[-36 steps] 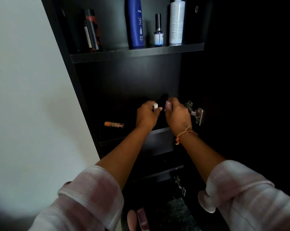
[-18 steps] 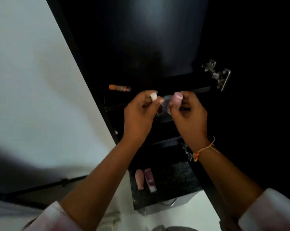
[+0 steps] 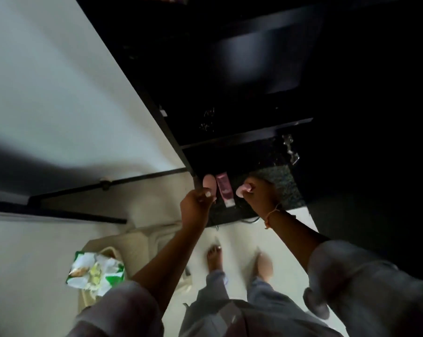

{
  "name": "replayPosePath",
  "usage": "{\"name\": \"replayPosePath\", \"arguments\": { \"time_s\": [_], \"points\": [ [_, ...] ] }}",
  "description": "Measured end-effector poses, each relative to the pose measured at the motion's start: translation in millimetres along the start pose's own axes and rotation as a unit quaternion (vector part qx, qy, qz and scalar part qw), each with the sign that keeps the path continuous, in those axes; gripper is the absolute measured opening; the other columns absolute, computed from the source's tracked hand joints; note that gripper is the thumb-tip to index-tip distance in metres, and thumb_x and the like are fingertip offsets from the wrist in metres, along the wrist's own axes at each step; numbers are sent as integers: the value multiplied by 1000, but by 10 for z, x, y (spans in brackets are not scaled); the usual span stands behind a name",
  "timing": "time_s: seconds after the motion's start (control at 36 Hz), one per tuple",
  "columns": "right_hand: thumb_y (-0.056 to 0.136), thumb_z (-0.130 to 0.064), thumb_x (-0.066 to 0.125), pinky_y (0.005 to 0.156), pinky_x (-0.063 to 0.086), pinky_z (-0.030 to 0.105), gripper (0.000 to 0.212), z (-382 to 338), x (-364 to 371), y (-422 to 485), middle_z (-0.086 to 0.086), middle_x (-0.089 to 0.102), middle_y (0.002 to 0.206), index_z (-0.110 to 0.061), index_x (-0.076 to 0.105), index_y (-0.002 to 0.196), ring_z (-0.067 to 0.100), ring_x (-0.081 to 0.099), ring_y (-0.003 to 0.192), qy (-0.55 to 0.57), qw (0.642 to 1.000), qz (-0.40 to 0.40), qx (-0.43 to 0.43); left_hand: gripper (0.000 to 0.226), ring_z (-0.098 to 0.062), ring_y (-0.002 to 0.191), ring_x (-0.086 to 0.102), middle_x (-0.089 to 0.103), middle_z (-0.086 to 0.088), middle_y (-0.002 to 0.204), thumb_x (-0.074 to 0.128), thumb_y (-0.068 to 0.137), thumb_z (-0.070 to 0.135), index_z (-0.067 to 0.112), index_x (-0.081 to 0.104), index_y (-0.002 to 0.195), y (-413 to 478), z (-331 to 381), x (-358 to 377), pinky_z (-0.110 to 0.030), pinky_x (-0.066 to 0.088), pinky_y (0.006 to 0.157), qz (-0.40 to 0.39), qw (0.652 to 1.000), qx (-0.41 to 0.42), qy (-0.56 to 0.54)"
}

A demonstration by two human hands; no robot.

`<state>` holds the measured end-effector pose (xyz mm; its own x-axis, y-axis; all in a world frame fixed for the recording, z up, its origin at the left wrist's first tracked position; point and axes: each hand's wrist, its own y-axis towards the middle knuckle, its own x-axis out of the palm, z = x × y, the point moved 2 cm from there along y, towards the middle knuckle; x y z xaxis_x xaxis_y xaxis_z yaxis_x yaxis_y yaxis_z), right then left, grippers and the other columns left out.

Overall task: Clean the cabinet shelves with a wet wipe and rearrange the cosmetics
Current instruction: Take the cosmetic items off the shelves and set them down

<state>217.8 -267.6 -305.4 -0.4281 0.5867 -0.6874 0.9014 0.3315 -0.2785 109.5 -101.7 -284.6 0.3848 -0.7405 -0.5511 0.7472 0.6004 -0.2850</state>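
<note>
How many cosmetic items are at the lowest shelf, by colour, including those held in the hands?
Pale pink: 2, the rounded bottle lying on the lowest shelf and the small pink item gripped by the right hand
Dark pink: 1, the tube beside the bottle
White: 1, the white-capped item gripped by the left hand
Total: 4
</note>
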Motion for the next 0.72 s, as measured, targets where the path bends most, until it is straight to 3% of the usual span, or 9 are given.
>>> {"name": "replayPosePath", "arguments": {
  "time_s": [0.06, 0.11, 0.22, 0.28, 0.42, 0.53, 0.58, 0.64, 0.72],
  "points": [
    [78, -9, 66, 61, 45, 32, 3, 114, 136, 69, 12, 69, 80, -10, 67, 75, 32, 64, 77, -17, 1000, -13, 10, 19, -15, 91, 68, 74, -5, 97, 73, 82, 16, 14, 76, 100, 68, -134, 111, -14, 46, 81, -16, 1000, -12, 20],
    [80, -13, 66, 62, 46, 31, 2, 197, 230, 127, 11, 70, 84, -12, 68, 80, 32, 64, 80, -30, 999, -27, 11, 19, -17, 90, 68, 75, -6, 96, 72, 81, 16, 17, 77, 100, 138, -203, 202, -5, 36, 68, -24, 998, -3, 53],
    [87, -20, 64, 76, 54, 33, 16, 287, 330, 187, 7, 72, 104, -23, 72, 100, 31, 66, 94, -68, 997, -35, 2, 22, 8, 73, 54, 75, -6, 94, 68, 82, 12, 19, 76, 101, 257, -240, 321, 5, 32, 61, -34, 995, 9, 94],
    [90, -18, 61, 79, 55, 33, 18, 297, 372, 204, 6, 72, 108, -22, 72, 104, 29, 66, 97, -81, 996, -45, -14, 25, 15, 74, 52, 76, -5, 93, 66, 82, 7, 18, 76, 102, 304, -244, 359, 8, 32, 61, -44, 993, 17, 105],
    [91, -13, 59, 89, 52, 33, 23, 341, 450, 245, 4, 71, 114, -19, 71, 109, 28, 64, 106, -85, 993, -72, -25, 23, -12, 84, 67, 75, -5, 97, 66, 86, 7, 18, 75, 104, 398, -289, 442, 6, 33, 61, -71, 984, 59, 154],
    [92, -16, 56, 80, 47, 26, 21, 373, 478, 278, 2, 71, 112, -22, 71, 106, 28, 64, 104, -101, 992, -69, -26, 22, -12, 83, 67, 75, -6, 99, 65, 88, 8, 17, 74, 106, 440, -354, 500, 4, 34, 63, -81, 976, 89, 181],
    [92, -19, 57, 79, 49, 28, 20, 386, 480, 307, 1, 71, 112, -24, 70, 105, 28, 64, 103, -107, 992, -67, -28, 22, -15, 88, 68, 74, -5, 103, 64, 89, 11, 19, 74, 108, 460, -380, 533, -7, 40, 72, -88, 974, 95, 185],
    [91, -19, 58, 67, 46, 28, 14, 368, 472, 323, 4, 72, 103, -22, 69, 100, 31, 66, 94, -129, 989, -51, -47, 22, -16, 87, 68, 74, -6, 103, 62, 91, 11, 20, 73, 108, 479, -397, 569, -12, 44, 73, -94, 972, 101, 192],
    [89, -21, 60, 59, 28, 25, 4, 324, 462, 344, 9, 69, 83, -19, 62, 87, 33, 66, 77, -152, 986, -20, -61, 22, -6, 73, 59, 74, -7, 99, 63, 90, 8, 17, 73, 107, 493, -395, 611, 3, 34, 56, -90, 969, 109, 201]
  ]
}}
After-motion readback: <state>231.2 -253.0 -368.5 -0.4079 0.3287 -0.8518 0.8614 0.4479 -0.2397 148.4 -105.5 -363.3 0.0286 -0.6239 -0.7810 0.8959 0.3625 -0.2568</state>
